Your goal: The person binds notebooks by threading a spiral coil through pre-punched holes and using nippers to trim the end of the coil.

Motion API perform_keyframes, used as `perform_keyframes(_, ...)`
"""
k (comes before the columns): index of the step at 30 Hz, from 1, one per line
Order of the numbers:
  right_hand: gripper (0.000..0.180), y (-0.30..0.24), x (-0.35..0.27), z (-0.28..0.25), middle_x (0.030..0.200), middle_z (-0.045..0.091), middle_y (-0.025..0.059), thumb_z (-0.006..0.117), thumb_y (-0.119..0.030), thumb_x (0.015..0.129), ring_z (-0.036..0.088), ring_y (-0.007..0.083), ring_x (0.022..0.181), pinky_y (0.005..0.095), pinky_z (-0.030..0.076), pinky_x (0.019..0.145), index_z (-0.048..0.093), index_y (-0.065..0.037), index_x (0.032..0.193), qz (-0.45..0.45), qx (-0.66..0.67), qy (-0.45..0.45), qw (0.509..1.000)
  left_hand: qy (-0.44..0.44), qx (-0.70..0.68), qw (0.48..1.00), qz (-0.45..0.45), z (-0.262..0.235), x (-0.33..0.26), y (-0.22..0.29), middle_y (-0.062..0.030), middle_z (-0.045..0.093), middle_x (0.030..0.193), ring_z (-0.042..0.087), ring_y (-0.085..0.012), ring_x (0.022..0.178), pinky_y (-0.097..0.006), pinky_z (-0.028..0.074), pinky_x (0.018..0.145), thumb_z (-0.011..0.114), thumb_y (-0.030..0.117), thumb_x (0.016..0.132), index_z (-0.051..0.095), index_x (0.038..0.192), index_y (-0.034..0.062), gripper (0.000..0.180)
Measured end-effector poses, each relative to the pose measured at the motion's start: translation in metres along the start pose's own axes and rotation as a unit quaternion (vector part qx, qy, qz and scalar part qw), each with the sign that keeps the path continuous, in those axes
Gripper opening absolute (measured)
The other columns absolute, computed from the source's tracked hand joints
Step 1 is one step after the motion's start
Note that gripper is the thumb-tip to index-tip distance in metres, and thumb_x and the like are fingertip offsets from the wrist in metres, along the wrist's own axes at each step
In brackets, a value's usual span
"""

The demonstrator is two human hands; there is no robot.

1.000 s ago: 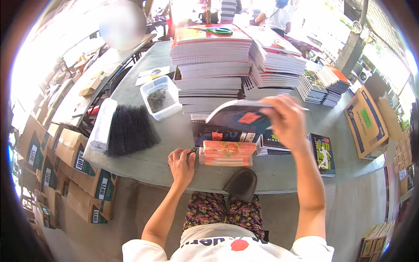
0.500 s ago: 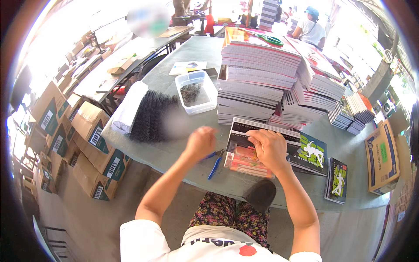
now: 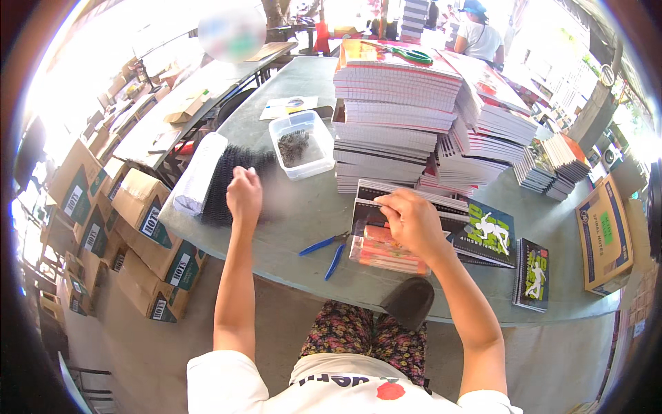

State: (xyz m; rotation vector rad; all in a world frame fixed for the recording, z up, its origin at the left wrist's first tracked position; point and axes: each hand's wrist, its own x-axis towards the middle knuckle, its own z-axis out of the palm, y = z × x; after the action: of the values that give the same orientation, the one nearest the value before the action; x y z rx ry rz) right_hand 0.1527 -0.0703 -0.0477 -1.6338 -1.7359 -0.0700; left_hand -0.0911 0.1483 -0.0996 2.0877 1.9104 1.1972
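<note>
My left hand (image 3: 245, 195) reaches out to the left, fingers curled over the near edge of a pile of black spiral coils (image 3: 222, 181). Whether it grips a coil is hidden. My right hand (image 3: 412, 222) presses down on a small stack of notebooks (image 3: 386, 252) at the table's front edge, fingertips pinched at the spine edge of the dark top cover. Blue-handled pliers (image 3: 328, 250) lie on the grey-green table (image 3: 289, 214) between my hands.
A clear plastic tub (image 3: 300, 145) of small dark pieces stands behind the coils. Tall notebook stacks (image 3: 393, 117) carry green scissors (image 3: 412, 55). Dark notebooks (image 3: 531, 272) lie to the right, near a brown box (image 3: 603, 231). Cardboard boxes (image 3: 148, 241) crowd the floor at left. Another person (image 3: 479, 34) works far back.
My left hand has moved from beside the notebook stack out to the left, onto the coil pile. My right hand, which earlier held a cover raised, stays pressed on the stack.
</note>
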Motion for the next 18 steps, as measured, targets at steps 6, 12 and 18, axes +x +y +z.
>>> perform_keyframes(6, 0.018, -0.014, 0.008, 0.016, 0.074, 0.065, 0.0052, 0.061, -0.020, 0.081, 0.062, 0.0289, 0.071, 0.0386, 0.049, 0.061, 0.066, -0.011, 0.096, -0.024, -0.067, 0.023, 0.997, -0.010, -0.466, 0.883, -0.052, -0.080, -0.010, -0.001, -0.0027, 0.059, 0.079, 0.054, -0.0119, 0.066, -0.027, 0.044, 0.056, 0.066, 0.014, 0.085, 0.062, 0.102, 0.0015, 0.022)
perform_keyframes(12, 0.020, -0.017, 0.012, 0.003, 0.072, 0.067, 0.0070, 0.062, -0.027, 0.082, 0.063, 0.0271, 0.066, 0.0378, 0.049, 0.061, 0.068, -0.015, 0.096, 0.094, -0.013, -0.042, 0.995, -0.321, -0.621, 0.707, -0.112, -0.082, -0.045, 0.071, -0.0054, 0.063, 0.087, 0.055, -0.0104, 0.061, -0.023, 0.044, 0.053, 0.053, -0.006, 0.083, 0.055, 0.120, 0.0021, 0.037)
perform_keyframes(18, 0.021, -0.006, 0.009, 0.014, 0.075, 0.066, 0.0094, 0.062, -0.030, 0.083, 0.062, 0.0277, 0.064, 0.0360, 0.047, 0.058, 0.069, -0.016, 0.097, 0.069, 0.021, -0.022, 0.997, -0.475, -0.403, 0.780, 0.055, -0.036, -0.106, 0.079, -0.0077, 0.063, 0.080, 0.057, -0.0123, 0.062, -0.025, 0.046, 0.056, 0.049, 0.000, 0.088, 0.058, 0.114, 0.0015, 0.028)
